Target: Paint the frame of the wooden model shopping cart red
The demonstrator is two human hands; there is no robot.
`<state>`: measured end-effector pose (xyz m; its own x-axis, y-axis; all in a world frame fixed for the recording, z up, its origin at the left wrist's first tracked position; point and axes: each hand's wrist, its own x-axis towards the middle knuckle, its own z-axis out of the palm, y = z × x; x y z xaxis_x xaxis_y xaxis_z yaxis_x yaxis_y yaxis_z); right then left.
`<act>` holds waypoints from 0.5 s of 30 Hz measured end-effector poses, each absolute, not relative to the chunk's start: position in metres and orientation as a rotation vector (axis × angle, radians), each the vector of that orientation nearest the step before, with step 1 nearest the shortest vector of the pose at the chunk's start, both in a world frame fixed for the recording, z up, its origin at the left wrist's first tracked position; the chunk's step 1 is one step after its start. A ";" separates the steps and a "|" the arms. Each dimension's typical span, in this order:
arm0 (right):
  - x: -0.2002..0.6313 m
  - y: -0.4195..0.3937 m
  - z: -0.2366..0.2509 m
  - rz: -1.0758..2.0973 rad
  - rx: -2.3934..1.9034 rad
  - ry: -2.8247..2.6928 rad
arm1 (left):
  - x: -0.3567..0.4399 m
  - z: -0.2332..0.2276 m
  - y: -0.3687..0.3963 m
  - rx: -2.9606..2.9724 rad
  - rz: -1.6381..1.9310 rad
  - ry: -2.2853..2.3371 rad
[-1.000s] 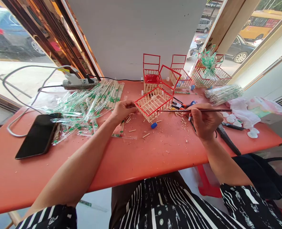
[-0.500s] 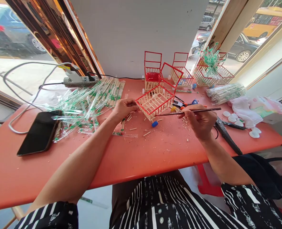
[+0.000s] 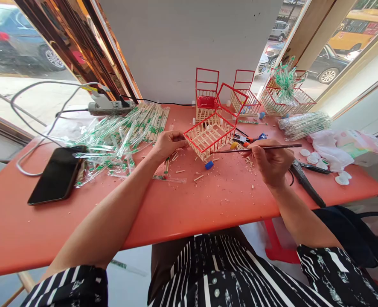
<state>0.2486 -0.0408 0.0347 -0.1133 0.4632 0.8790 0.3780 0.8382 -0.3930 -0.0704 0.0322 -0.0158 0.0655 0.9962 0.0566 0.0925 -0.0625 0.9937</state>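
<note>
My left hand pinches the left corner of a small cart made of wooden sticks, with a red-painted rim and a tall red handle. The cart is tilted, and a blue wheel shows under its near corner. Between the fingers of my right hand is a thin dark paintbrush, held nearly level. Its tip meets the cart's near side, just below the red rim. Behind the cart stands another stick cart with a red container inside it.
Wrapped chopsticks pile up at the left beside a phone and a power strip. Further carts stand at the back right. A glue gun, pliers, white discs and stick scraps lie about the orange table.
The brush tip has shifted slightly and my right hand has moved a little to the right. The whole view has slid slightly; my left hand keeps its hold on the cart.
</note>
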 end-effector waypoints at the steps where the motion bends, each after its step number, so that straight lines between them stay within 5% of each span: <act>1: 0.248 -0.041 0.035 0.082 -0.652 -1.715 | -0.070 -0.016 0.032 1.353 1.155 1.209; 15: 0.242 -0.043 0.032 0.108 -0.674 -1.765 | -0.068 -0.016 0.033 1.328 1.147 1.207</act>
